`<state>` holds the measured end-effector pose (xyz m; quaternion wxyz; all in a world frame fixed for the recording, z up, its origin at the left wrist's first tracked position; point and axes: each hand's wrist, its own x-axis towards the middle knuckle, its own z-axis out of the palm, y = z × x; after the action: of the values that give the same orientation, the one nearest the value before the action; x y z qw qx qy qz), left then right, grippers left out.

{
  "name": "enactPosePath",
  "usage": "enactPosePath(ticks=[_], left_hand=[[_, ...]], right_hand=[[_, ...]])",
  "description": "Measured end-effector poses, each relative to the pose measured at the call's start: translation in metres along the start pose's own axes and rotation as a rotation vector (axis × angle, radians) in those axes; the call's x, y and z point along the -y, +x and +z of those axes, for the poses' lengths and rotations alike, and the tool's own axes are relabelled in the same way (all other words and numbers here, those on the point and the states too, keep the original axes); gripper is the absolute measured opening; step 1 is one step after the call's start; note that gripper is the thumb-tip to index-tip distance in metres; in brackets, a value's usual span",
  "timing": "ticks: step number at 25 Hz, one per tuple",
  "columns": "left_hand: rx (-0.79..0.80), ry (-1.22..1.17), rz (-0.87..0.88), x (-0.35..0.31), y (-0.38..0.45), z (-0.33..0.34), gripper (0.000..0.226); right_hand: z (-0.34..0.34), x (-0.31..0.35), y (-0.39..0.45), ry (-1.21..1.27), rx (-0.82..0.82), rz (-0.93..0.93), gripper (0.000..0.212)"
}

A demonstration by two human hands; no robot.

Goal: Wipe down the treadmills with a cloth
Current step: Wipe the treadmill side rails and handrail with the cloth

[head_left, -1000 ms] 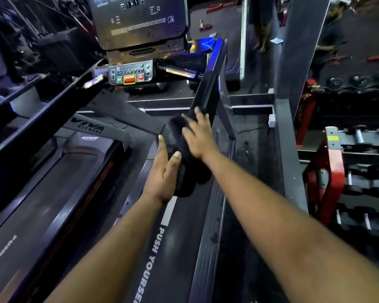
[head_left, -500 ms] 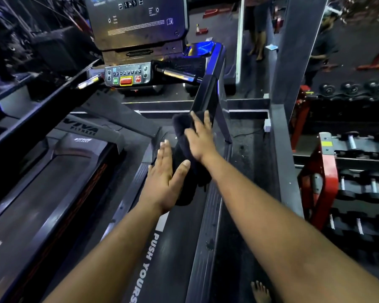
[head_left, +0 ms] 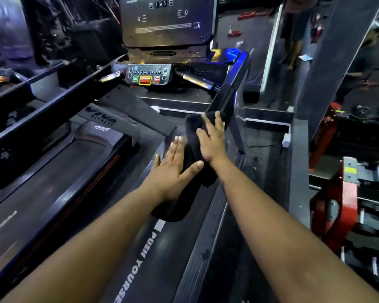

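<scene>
Both hands flat on a black cloth [head_left: 193,169] draped over the treadmill's right handrail [head_left: 225,99]

Left hand [head_left: 173,169] presses the cloth's left side, fingers straight and together, thumb spread across the fabric; right hand [head_left: 211,138] lies higher up on it, fingers extended and slightly splayed, nothing curled round or pinched. Cloth runs down the sloped rail, upper end under the right fingertips, lower end hanging over the treadmill belt [head_left: 162,259] just above the white "PUSH YOURSE…" lettering. Rail climbs to the console: button panel [head_left: 149,76] with green, red and yellow-framed keys, dark display [head_left: 166,20] above. Grey side strip [head_left: 208,232] beside the belt on the right. Second treadmill [head_left: 59,169] to the left, marked VIVA. Red dumbbell rack [head_left: 346,200] far right, well apart
</scene>
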<state>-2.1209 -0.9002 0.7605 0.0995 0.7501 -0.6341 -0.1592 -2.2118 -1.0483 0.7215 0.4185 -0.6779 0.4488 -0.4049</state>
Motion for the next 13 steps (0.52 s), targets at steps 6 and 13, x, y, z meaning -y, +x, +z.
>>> enactPosePath(ticks=[6,13], left_hand=[[0.021,-0.055,0.02,-0.012,0.057,-0.006,0.109],[0.025,-0.063,0.007,-0.029,0.114,-0.008,0.106]], right_hand=[[0.007,-0.006,-0.033,0.071,0.062,0.01,0.061],[-0.031,-0.035,0.122,-0.028,-0.011,-0.02,0.055]])
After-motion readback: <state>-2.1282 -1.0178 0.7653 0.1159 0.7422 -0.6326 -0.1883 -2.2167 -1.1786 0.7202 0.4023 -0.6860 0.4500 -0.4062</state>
